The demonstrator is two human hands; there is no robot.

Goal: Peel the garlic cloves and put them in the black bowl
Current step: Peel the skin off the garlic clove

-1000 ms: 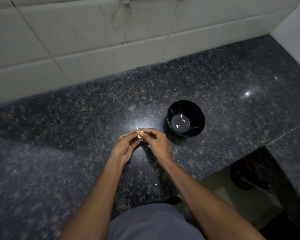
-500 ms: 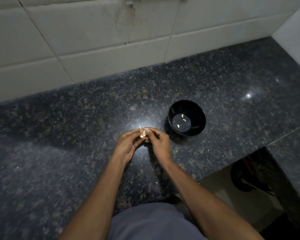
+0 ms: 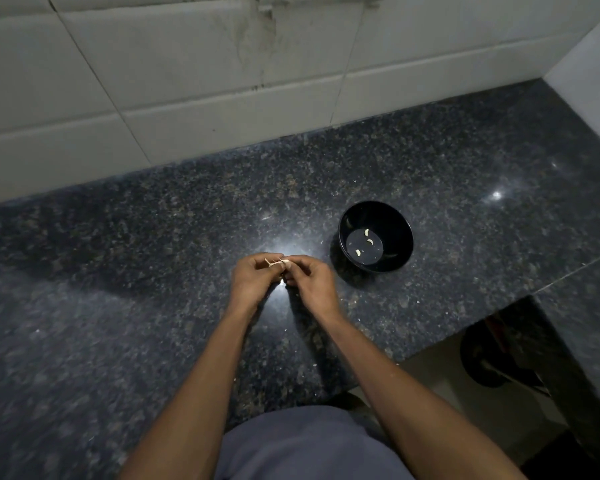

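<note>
Three peeled, pale, crescent-shaped garlic cloves (image 3: 367, 242) are sitting in the bottom of the small round black bowl (image 3: 400, 237), so you're partway through, and right now you're in the peeling step on another one. Your left hand (image 3: 253, 282) and right hand (image 3: 310, 280) are pressed together just above the dark speckled granite bench (image 3: 153, 254), and both are pinching the same small papery, off-white garlic clove (image 3: 280, 262) between their fingertips, with a thin sliver of skin or stem poking out toward the left. I can't tell how much skin is left on it, since your fingers cover most of it. The bowl is near your right hand, off to the right and a bit further back, not touching anything. My guess is the next move is to finish stripping the skin, let the scraps drop on the bench, then reach your right hand over the rim and let go of the clove inside. It's a tiny, slippery thing, so pinch it firmly so it doesn't pop out, and make sure no papery bits go in with it.
</note>
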